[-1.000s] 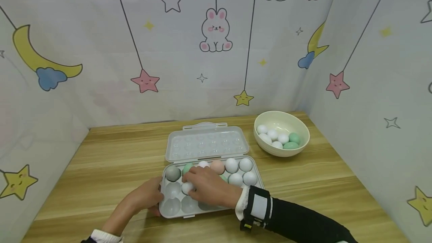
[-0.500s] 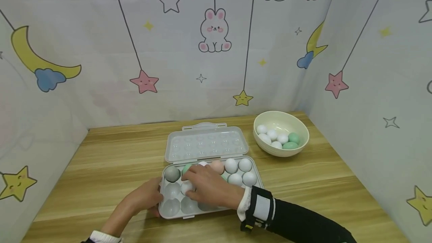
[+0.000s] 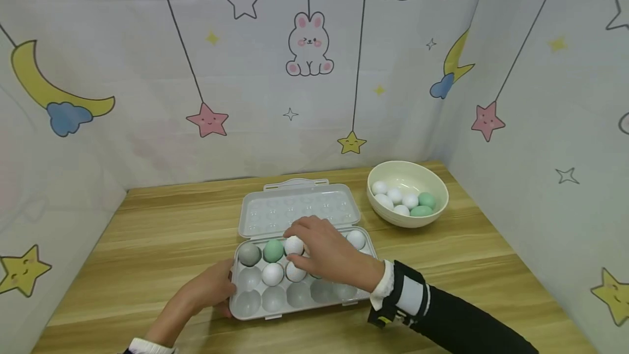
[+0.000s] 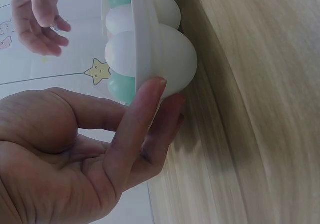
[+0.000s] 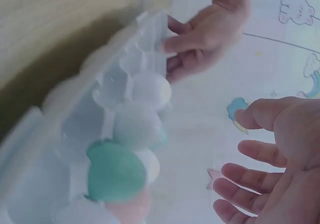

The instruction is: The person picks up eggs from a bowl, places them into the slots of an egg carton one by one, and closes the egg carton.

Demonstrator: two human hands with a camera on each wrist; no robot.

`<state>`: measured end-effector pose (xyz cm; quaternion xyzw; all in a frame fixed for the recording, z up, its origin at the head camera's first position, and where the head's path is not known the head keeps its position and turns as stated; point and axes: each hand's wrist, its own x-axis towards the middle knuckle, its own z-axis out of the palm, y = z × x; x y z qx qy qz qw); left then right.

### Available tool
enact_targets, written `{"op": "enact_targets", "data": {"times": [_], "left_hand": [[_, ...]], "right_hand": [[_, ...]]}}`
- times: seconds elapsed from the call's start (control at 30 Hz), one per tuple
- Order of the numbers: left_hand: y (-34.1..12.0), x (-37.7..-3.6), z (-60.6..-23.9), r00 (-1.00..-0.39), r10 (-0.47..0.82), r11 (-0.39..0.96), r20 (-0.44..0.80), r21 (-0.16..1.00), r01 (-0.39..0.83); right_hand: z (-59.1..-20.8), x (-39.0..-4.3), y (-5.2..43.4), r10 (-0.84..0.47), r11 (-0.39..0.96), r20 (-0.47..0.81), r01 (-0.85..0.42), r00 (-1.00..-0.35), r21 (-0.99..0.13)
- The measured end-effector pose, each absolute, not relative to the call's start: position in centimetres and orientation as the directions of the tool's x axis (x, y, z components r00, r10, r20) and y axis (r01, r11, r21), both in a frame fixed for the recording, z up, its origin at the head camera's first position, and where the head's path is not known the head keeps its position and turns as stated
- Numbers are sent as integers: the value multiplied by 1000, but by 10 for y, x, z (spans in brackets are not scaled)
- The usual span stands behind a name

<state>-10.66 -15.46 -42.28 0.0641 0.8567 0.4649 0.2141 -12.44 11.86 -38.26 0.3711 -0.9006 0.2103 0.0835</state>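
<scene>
A pale plastic egg carton (image 3: 274, 300) lies open on the table, its lid (image 3: 300, 209) folded back. My left hand (image 3: 213, 287) grips the carton's left end, with fingers against its edge and underside in the left wrist view. Above the carton hovers my right hand (image 3: 326, 250), fingers spread; the right wrist view shows nothing in that hand (image 5: 270, 159). The second row holds a white egg (image 3: 272, 274). Behind it are a grey egg (image 3: 249, 254) and a green egg (image 3: 273, 251). Several cups in the front row hold no egg. My right hand covers part of the carton.
A cream bowl (image 3: 413, 222) with several white and green eggs stands at the back right of the wooden table (image 3: 167, 234). Cartoon-printed cloth walls (image 3: 255, 86) enclose the table at the back and sides.
My right hand has let go of the white egg in the second row and moved up and to the right. My left hand stays on the carton.
</scene>
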Motion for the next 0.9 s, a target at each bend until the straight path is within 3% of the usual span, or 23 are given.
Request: {"op": "enact_targets", "data": {"times": [0.6,0.9], "left_hand": [[-159,-107,-424,-888,330,553,-321,828,-94],[-155,-108,-421,-893,307,566,-329,818,-107]], "right_hand": [[-319,-144,193,-492,757,379,-600,-784,-260],[-306,-167,239,-388,821,290,-471,-875,-321]]}}
